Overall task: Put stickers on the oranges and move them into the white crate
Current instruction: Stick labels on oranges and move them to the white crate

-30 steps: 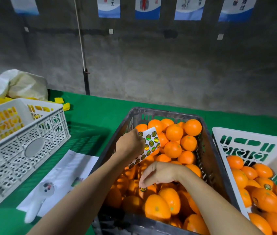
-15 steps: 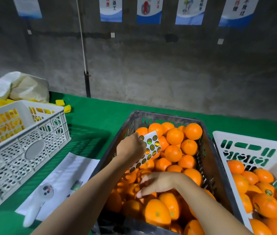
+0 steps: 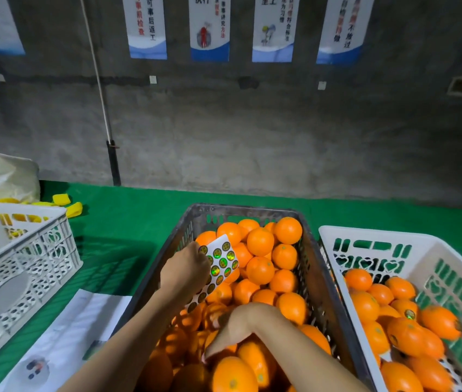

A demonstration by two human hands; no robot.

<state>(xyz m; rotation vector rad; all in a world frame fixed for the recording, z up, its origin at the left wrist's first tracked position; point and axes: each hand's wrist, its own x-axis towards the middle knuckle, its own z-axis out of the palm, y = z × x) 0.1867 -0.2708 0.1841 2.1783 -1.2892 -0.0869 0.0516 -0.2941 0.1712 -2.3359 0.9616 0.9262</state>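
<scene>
Nearest, the right hand (image 3: 241,326) reaches down into the dark slatted plastic crate (image 3: 313,267), its fingers (image 3: 214,350) bent downward among the smooth, round oranges (image 3: 260,267); whether they grip 1 cannot be told, since the fingertips are hidden between the fruit. Just beyond and left of those fingers, the left hand (image 3: 184,270) is curled round the edge of a white sticker sheet (image 3: 218,264), a flat card with rows of small, shiny round labels, held tilted above the pile. To the right of both hands stands the white crate (image 3: 393,239), a perforated plastic one with heart-shaped cut-outs, partly filled with oranges, 1 of them showing a glinting sticker. Left of the fingers, a paper sheet (image 3: 82,329) lies on the green felt-like table (image 3: 139,216), beside a second white latticed crate (image 3: 26,264). Farthest is a rough grey concrete wall (image 3: 280,131).
</scene>
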